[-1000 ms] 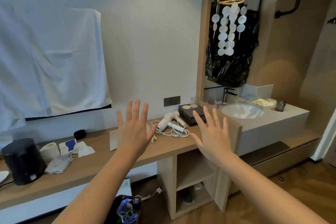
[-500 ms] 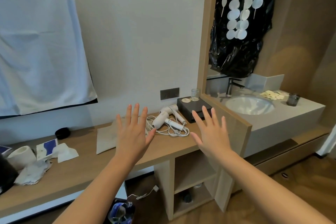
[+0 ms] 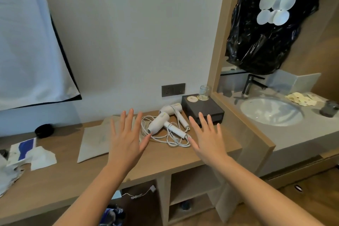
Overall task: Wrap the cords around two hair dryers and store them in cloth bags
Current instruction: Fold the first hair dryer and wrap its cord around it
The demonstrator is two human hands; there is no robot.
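Observation:
Two white hair dryers lie side by side on the wooden counter (image 3: 165,163). The nearer hair dryer (image 3: 159,126) points down-left; the farther hair dryer (image 3: 173,109) lies behind it. Their white cords (image 3: 171,138) sprawl in loose loops around them. Beige cloth bags (image 3: 95,141) lie flat to the left of the dryers, partly hidden by my left hand (image 3: 126,139). That hand is raised with fingers spread, holding nothing. My right hand (image 3: 208,137) is also spread and empty, hovering just right of the cords.
A black box (image 3: 207,111) with a glass (image 3: 203,92) on it stands behind the dryers, under a wall socket (image 3: 173,89). A sink (image 3: 271,111) lies to the right past a wooden divider. Crumpled tissues and packets (image 3: 31,154) lie at the left.
The view has moved closer and lower toward the counter, so the dryers look larger. Both hands stay spread and empty, now nearer the dryers.

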